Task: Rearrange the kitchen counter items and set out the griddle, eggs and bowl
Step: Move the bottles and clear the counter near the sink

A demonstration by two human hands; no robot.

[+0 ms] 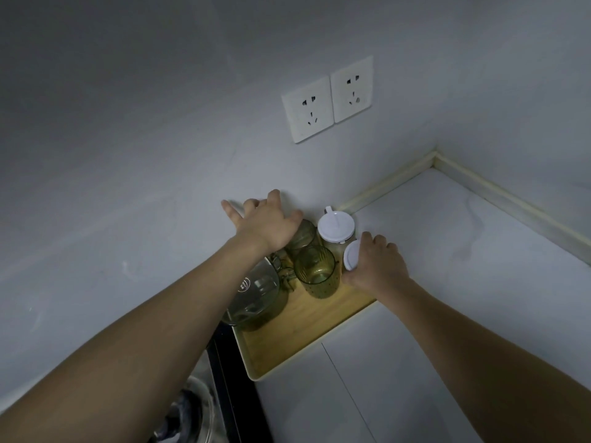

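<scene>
Bamboo-coloured with a pale rim, the tray point(287, 340) sits on the white counter point(447, 282) against the wall, just below centre of view, and carries a crowd of glassware. Left hand point(265, 225), at about twelve o'clock of the tray, is spread with straight fingers above a green glass tumbler point(302, 233), its fingertips near or on the wall; it holds nothing. Right hand point(377, 266), at about two o'clock, curls round a small white-lidded jar point(351, 255) at the tray's right edge, thumb below and fingers over the far side. Between the hands stand a taller white-lidded jar point(335, 228) and a ribbed green glass cup point(316, 271); a clear glass pitcher point(256, 292) leans in at nine o'clock. Neither griddle nor eggs are in sight, and I cannot tell whether any of these vessels is the bowl. All this glass is probably rigid, smooth and breakable, and likely to clink or tip if the tray is jolted. The tray looks stiff and, loaded, fairly heavy; the safest hold would be both opposite rims, keeping it level.
</scene>
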